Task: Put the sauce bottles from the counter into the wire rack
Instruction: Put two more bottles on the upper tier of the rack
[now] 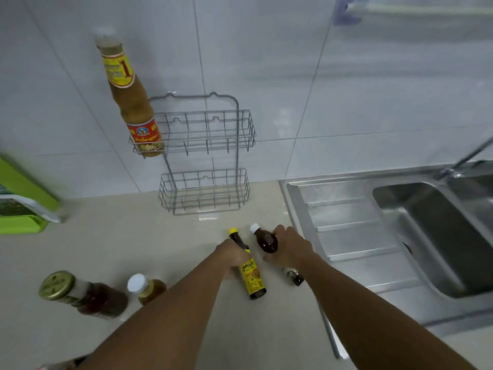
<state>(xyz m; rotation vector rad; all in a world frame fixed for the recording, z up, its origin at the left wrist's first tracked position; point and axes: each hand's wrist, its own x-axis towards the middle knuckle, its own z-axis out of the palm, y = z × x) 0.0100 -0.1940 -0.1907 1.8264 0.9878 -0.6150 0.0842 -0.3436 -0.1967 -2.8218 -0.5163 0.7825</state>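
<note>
Both hands are gripping bottles on the table, likely so two go up in one trip. The left hand (pixel 231 256) is wrapping its fingers around the yellow-capped bottle (pixel 248 265); the right hand (pixel 289 248) is closing on the white-capped bottle (pixel 265 239). The rack (pixel 205 153) on the wall is already holding one tall bottle (pixel 130 97) in its upper basket.

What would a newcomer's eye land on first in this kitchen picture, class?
Probably the tall orange sauce bottle standing alone at the left end of the wire rack's upper basket on the tiled wall. Next, the two hands low on the counter: the left hand grips a yellow-labelled bottle, the right hand a white-capped dark bottle.
</note>
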